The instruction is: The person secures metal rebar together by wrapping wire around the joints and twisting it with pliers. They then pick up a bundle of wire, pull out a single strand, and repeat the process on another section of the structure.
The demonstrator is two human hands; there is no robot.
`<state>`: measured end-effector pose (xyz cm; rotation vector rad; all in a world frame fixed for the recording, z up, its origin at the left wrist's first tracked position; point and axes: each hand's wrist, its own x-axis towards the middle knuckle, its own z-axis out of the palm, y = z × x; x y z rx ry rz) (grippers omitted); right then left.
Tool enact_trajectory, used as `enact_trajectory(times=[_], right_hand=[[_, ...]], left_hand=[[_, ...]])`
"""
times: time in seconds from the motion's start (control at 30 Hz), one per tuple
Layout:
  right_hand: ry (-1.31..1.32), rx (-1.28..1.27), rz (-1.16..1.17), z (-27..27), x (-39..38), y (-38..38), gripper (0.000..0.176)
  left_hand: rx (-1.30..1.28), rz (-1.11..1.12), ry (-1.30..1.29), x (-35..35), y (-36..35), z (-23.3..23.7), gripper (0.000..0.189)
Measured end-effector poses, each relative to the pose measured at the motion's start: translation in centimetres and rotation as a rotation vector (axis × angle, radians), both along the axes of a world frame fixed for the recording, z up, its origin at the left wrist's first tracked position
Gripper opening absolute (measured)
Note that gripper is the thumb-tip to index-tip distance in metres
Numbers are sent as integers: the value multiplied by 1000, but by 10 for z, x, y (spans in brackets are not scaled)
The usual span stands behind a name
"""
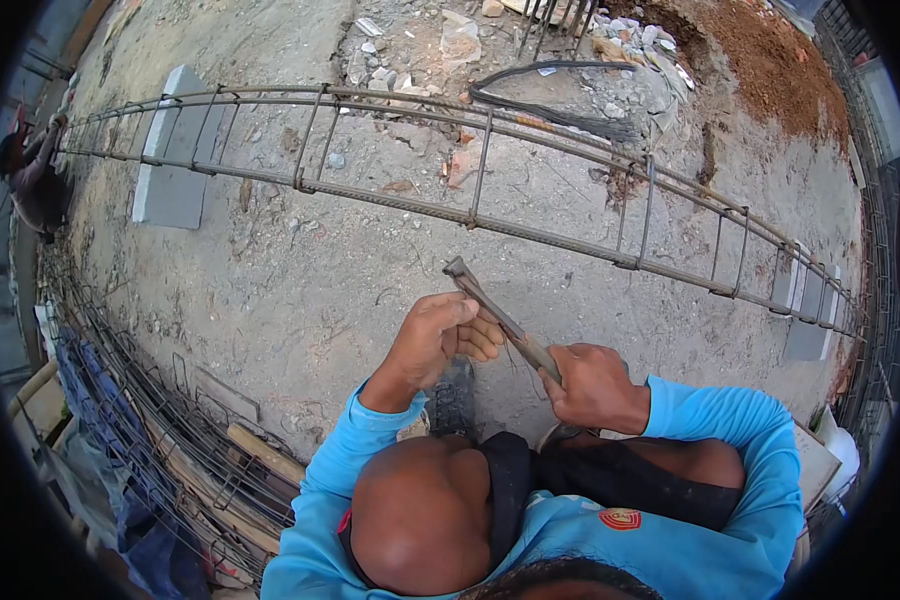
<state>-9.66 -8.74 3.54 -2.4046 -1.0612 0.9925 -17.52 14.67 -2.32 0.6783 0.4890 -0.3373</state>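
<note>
My right hand (595, 385) grips the handles of a pair of pincers (490, 305), whose jaws point up and away near the middle of the view. My left hand (440, 335) is curled against the tool's shaft, with the fingertips pinching something thin that I cannot make out. Both arms wear blue sleeves, and my knees show below. A long rebar cage (470, 185) with evenly spaced stirrups lies across the dirt ahead, beyond the hands and not touched by them.
The cage rests on grey concrete blocks (170, 150) at left and right. More rebar cages (160, 420) and wood pile up at lower left. Rubble and a coil of black wire (550, 100) lie behind. Another person (35, 175) crouches at far left.
</note>
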Motion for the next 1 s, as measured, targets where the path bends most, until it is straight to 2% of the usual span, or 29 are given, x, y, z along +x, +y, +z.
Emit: enact_trajectory(times=[0.1,0.13,0.2,0.33,0.4,0.43,0.5,0.53,0.6,0.63,0.7,0.73,0.8,0.87,1.0], right_hand=[[-26,34,-10,1,2,0,22],[-27,34,-12,3,5,2,22],[139,-21,-60,10,9,4,22],[229,-67,-56,5,14,-3,21],[375,309,-28,-11,17,-15,33],[375,307,-26,1,20,-11,33],[1169,316,-457,34,28,-2,55],[1171,314,-455,32,30,-2,55],[1114,495,-522,28,36,-8,70],[1115,494,-516,31,41,-10,70],[1065,728,-681,46,54,-14,64],[1069,723,-676,55,61,-19,64],[813,698,-820,70,75,-32,56],[753,745,-897,75,83,-46,52],[535,798,-1150,61,94,-72,49]], left_hand=[[55,63,-21,1,-3,5,31],[154,77,-16,2,-7,5,32],[251,89,-9,2,-10,7,33],[304,92,-83,3,-5,4,35],[330,82,-129,-2,4,5,37],[401,6,-218,-8,13,11,38],[466,-69,-302,-12,17,20,40],[470,-59,-335,-12,18,23,41],[478,-45,-366,-13,20,23,41],[485,-29,-358,-13,20,18,41],[494,-8,-347,-13,21,16,40],[498,-9,-327,-13,22,16,40],[501,-6,-303,-14,22,15,40],[562,10,-249,-13,22,12,39],[553,48,-205,-8,20,5,38]])
